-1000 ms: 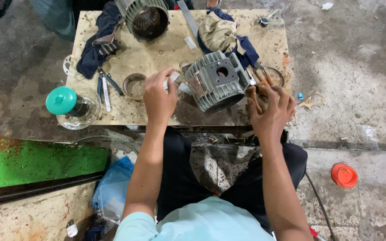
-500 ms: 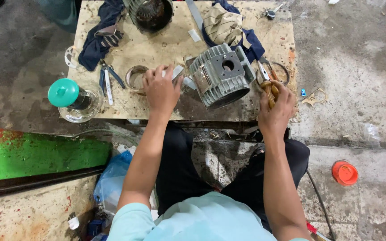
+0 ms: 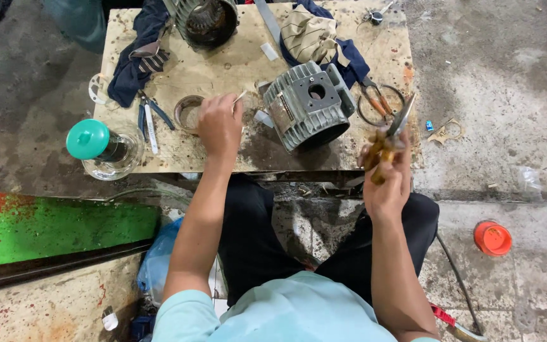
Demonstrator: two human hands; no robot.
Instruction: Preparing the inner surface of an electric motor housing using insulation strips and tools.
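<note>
- Left hand (image 3: 220,125): closed around a thin pale strip (image 3: 240,97), pinched at the fingertips; the strip's tip pokes up and away from the knuckles. What the strip is made of is hard to tell at this size, possibly paper or thin metal.
- Right hand (image 3: 387,180): fist clamped on the yellow-brown handles of a pair of scissors (image 3: 392,136), blades pointing up and away from the palm. Hand is raised at the near table edge.
- Hands well apart; the finned grey motor housing (image 3: 310,104) lies on its side between them, nearer the left hand's fingertips, not touched by either.
- Handling, housing: cast metal, judged heavy and rigid; the fins give grip but have hard edges. Best taken by the body with both hands, not by the flat square face with its holes.
- Handling, strip: judged light and easily bent; a fingertip pinch suits it.
- Just left of the left hand: a small metal ring (image 3: 189,113); further left, blue-handled pliers (image 3: 150,117) and a glass jar with a teal lid (image 3: 90,140).
- Beyond the right hand: a second pair of scissors (image 3: 375,101) with orange grips on the wooden table (image 3: 235,63).
- Far from both hands: a dark cloth (image 3: 135,60), a second housing (image 3: 205,20).
</note>
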